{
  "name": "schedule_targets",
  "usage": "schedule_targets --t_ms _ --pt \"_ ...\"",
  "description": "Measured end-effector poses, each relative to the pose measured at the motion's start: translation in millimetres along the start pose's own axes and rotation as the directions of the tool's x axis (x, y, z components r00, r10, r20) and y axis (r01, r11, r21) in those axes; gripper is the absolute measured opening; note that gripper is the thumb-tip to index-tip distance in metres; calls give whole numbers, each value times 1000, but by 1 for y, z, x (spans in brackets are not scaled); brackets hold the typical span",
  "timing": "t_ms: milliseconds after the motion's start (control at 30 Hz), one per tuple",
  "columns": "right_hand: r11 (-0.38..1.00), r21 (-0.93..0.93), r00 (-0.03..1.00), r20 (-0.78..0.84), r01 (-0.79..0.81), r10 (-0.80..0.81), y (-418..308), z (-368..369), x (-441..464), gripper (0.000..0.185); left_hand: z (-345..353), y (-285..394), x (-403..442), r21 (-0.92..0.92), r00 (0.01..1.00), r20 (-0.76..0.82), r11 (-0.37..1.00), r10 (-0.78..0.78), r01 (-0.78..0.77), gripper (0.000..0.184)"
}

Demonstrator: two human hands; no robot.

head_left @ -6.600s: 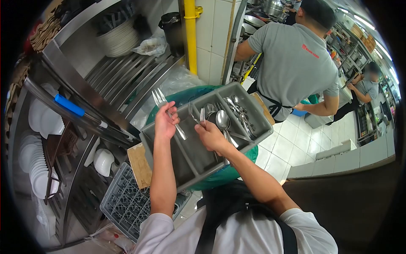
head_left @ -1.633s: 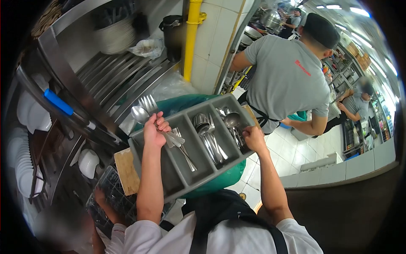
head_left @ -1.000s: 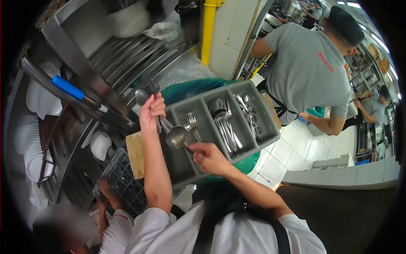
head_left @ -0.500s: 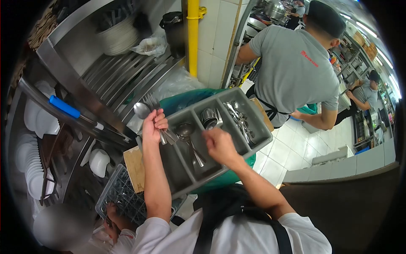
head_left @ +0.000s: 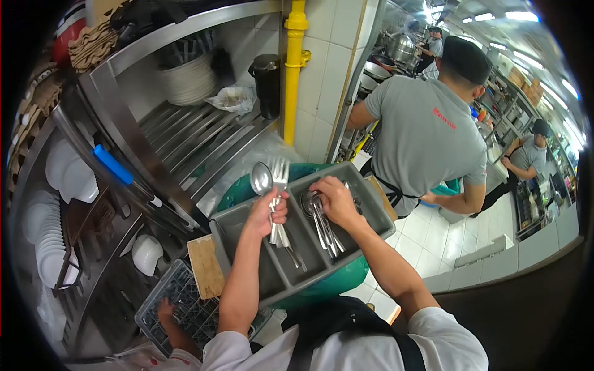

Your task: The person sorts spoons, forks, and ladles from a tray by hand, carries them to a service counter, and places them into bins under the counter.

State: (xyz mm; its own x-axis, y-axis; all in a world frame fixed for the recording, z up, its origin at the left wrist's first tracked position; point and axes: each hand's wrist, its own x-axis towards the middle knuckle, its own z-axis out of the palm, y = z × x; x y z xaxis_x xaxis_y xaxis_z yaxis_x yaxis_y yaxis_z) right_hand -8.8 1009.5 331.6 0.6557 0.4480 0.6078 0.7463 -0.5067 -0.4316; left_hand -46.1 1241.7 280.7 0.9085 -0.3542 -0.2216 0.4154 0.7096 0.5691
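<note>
Two hands work at a grey rectangular plastic cutlery tray point(head_left: 328, 268) with long compartments, a translucent green plastic bag point(head_left: 337, 282) showing around its edges. The left hand point(head_left: 270, 212), over the tray's left half, is closed around the handles of a shiny metal spoon point(head_left: 261, 178) and a shiny metal fork point(head_left: 280, 172), both heads pointing up. The right hand point(head_left: 334, 201), fingers bent, is at loose metal cutlery point(head_left: 323, 230) in a compartment right of centre; whether it grips any piece cannot be told. A light-brown wooden board point(head_left: 206, 266) sits beside the tray's left end. Lower left, a co-worker's hand point(head_left: 166, 307) is at a grey plastic grid rack point(head_left: 151, 304).
</note>
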Motion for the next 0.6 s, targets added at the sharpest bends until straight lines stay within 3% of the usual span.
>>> schedule_targets --t_ms 67,167,200,233,300,333,433,467,500,600 --pt "999 25 994 -98 43 -40 -13 -21 21 26 12 -16 11 18 999 9 999 39 -39 39" --pt "982 160 990 -86 -98 113 -30 -39 40 22 30 -37 16 14 998 42 999 39 -39 44" --pt "982 148 989 -75 -113 125 -33 -41 42 20 36 -43 17 36 1000 11 999 14 -14 53" --pt "982 143 988 -77 -124 136 -35 -41 40 19 44 -48 17 199 999 14 979 47 -49 66" --pt "980 136 984 -81 -146 158 -39 -37 35 19 58 -54 11 98 998 48 994 -51 46 75" --pt "984 121 982 -120 -132 147 -37 -33 32 18 62 -53 6 85 985 168 996 -48 34 76" --pt "981 97 971 -154 -167 181 -35 -26 26 18 65 -56 0 -28 978 203 998 -47 54 71" --pt "974 146 974 -117 -175 192 -35 -25 24 19 63 -56 2 -43 985 173 999 -25 33 59" --pt "964 196 976 -79 -182 201 -35 -25 25 21 61 -54 1 64 992 121 997 41 -49 41" --pt "921 330 977 22 -206 210 -35 -34 31 29 55 -40 -2 112 986 -20 980 166 -163 25"
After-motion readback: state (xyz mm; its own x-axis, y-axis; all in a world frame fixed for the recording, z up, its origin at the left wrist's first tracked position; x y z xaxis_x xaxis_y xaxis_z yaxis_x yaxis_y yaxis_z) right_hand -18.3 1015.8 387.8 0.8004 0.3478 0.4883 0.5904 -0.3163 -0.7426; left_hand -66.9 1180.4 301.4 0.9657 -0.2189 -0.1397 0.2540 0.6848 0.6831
